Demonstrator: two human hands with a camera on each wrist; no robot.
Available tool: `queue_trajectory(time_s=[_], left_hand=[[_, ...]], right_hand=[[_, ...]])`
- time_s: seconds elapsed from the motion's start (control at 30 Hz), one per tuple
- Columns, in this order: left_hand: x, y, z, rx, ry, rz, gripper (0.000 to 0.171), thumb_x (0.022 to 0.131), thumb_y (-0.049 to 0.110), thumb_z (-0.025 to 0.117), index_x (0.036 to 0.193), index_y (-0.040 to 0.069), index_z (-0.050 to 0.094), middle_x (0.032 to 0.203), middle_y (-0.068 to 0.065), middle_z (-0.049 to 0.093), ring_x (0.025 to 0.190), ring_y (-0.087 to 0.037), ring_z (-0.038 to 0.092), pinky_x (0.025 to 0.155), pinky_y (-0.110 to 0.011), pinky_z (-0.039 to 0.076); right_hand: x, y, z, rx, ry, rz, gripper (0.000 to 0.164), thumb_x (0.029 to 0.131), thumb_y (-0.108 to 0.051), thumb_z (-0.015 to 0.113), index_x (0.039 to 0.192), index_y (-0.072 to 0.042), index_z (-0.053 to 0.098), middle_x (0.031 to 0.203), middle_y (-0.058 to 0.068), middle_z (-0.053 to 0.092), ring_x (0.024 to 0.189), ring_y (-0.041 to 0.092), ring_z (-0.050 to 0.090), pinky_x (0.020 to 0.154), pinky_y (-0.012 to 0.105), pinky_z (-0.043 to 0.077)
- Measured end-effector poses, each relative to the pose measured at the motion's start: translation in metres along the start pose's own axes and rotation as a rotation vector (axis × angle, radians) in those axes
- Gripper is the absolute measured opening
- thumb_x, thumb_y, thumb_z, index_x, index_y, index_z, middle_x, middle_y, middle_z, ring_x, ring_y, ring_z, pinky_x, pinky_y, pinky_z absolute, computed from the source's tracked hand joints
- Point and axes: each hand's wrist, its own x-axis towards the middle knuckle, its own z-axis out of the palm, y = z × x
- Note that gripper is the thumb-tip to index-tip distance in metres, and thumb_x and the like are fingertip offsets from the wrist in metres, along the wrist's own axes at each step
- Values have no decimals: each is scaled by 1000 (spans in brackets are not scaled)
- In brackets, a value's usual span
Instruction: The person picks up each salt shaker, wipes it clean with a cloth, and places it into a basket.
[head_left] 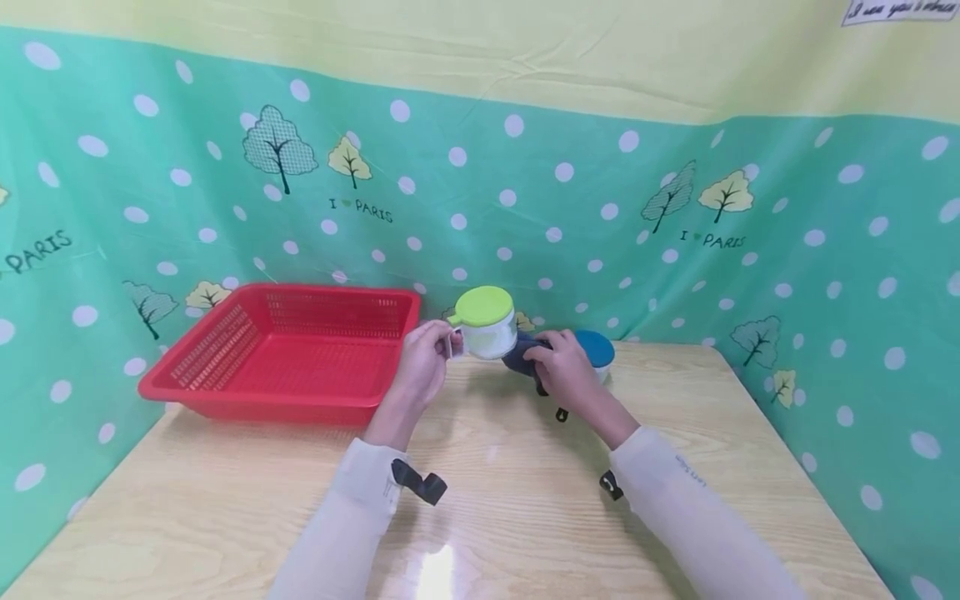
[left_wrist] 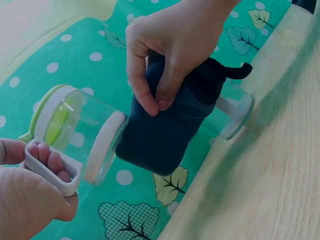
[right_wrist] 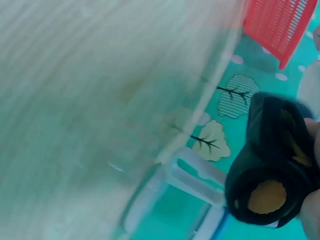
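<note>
My left hand [head_left: 422, 360] holds a clear jar [head_left: 489, 333] by its white handle [left_wrist: 59, 172], fingers hooked through the loop. The jar has a lime-green lid [head_left: 483, 305] and a white band near its base. It is raised above the table, tilted in the left wrist view. My right hand [head_left: 564, 367] pinches a dark navy cloth piece [left_wrist: 162, 132], its end right at the jar's base. A small black loop [left_wrist: 237, 71] hangs from the cloth piece, and the right wrist view shows a round opening with tan inside. Behind the right hand stands a second clear jar with a blue lid [head_left: 596, 347].
A red plastic basket [head_left: 277, 408] with perforated sides sits at the back left of the wooden table [head_left: 487, 500]. A green polka-dot cloth [head_left: 457, 221] hangs behind the table and along its sides. Black straps [head_left: 420, 482] are at both wrists.
</note>
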Motion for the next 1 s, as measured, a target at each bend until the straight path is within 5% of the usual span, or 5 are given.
queue_trajectory(time_s=[0.27,0.6,0.87,1.0], left_hand=[[-3,-2,-6,36,9,-50,22,99,-3,43,81,3,55,89,-7,50,81,-16,52,77,-24,47],[-2,-7,-5,96,-93,-75,26,98,-2,44,75,5,55,81,-6,52,79,-16,50,78,-25,45],[-2,-3,-9,81,-139,-74,28,96,-6,42,75,4,57,79,-6,51,76,-16,50,75,-25,44],[-1,-5,-9,99,-203,-95,27,96,-7,42,76,4,56,80,-6,51,79,-17,50,77,-26,44]], right_hand=[[13,6,-14,5,98,85,14,89,6,70,97,-3,77,108,23,70,96,43,62,85,51,55],[43,19,-35,135,157,-23,11,90,7,71,96,-2,75,105,16,74,95,36,65,84,47,53],[54,27,-43,161,-97,37,13,92,2,71,91,-10,77,95,5,75,91,26,66,87,44,55],[57,32,-48,182,-112,28,15,90,4,72,89,-10,77,95,5,76,91,25,66,86,43,55]])
